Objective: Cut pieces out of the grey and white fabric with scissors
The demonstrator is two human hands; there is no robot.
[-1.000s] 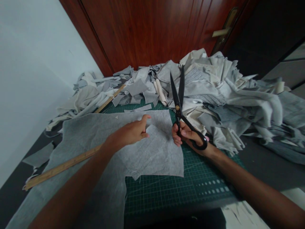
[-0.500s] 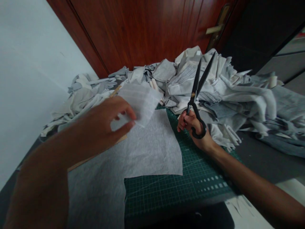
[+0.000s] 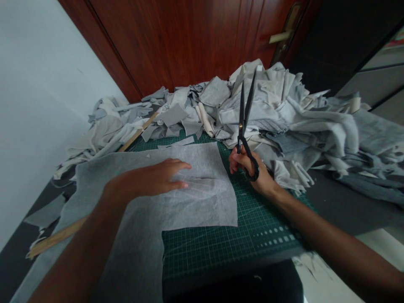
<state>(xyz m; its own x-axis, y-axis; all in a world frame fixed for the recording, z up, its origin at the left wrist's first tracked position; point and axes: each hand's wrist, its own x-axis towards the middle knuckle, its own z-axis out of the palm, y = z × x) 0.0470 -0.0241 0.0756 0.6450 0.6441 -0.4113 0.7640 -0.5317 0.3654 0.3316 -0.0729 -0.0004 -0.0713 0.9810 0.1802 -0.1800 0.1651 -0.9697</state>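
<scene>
A large grey piece of fabric (image 3: 195, 216) lies over a green cutting mat (image 3: 205, 254). On it rests a thin translucent sheet (image 3: 203, 187) with faint parallel lines. My left hand (image 3: 164, 176) is at this sheet's left end, with thumb and fingers apart; its fingertips are at or just above the sheet. To the right, my right hand (image 3: 249, 166) grips black scissors (image 3: 241, 130) by the handles. Their blades point up and away, slightly parted, above the mat's right part and clear of the fabric.
Heaped grey and cream cloth scraps (image 3: 268, 101) line the back and right. More scraps (image 3: 101, 126) pile up by the wall at left. A wooden strip (image 3: 59, 235) lies across the fabric beneath my left forearm. Behind stands a brown door (image 3: 189, 42).
My left hand has lowered the translucent sheet onto the fabric, and its fingers have spread. My right hand with the scissors has shifted slightly left; the blades stand a little more upright.
</scene>
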